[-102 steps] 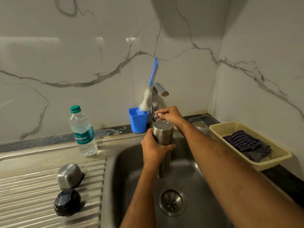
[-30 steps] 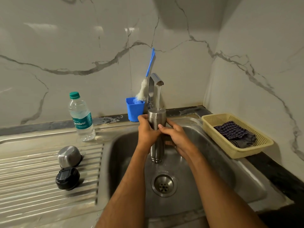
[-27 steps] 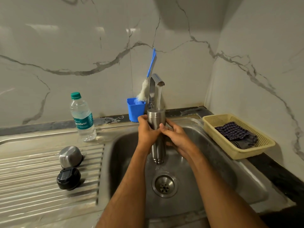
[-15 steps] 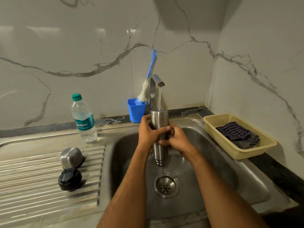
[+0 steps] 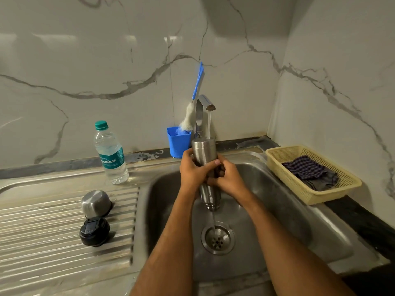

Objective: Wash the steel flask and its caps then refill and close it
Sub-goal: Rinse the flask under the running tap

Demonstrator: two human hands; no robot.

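The steel flask (image 5: 204,155) stands upright at the centre of the frame, held above the sink basin (image 5: 277,210) directly under the tap (image 5: 205,107). A stream of water (image 5: 209,124) falls from the spout onto its top, and a thin trickle runs off its lower end toward the drain (image 5: 217,239). The left hand (image 5: 192,174) wraps the flask's middle from the left, fingers curled round to the front. The right hand (image 5: 228,178) grips it from the right just below, fingers folded around the body, so the two hands touch. The flask's brushed metal is wet and shiny, with a rounded upper shoulder; its mid-section is hidden by the hands.

At lower left, on the ribbed draining board (image 5: 42,231), the steel cap (image 5: 96,202) lies tilted and the black inner cap (image 5: 94,231) sits just below it. Further up on the left stands a clear water bottle (image 5: 111,154) with a green lid. Behind the tap, a blue cup (image 5: 178,142) holds a bottle brush (image 5: 195,99) with a blue handle. At the right, a yellow plastic basket (image 5: 316,195) holds a dark checked cloth (image 5: 307,169).
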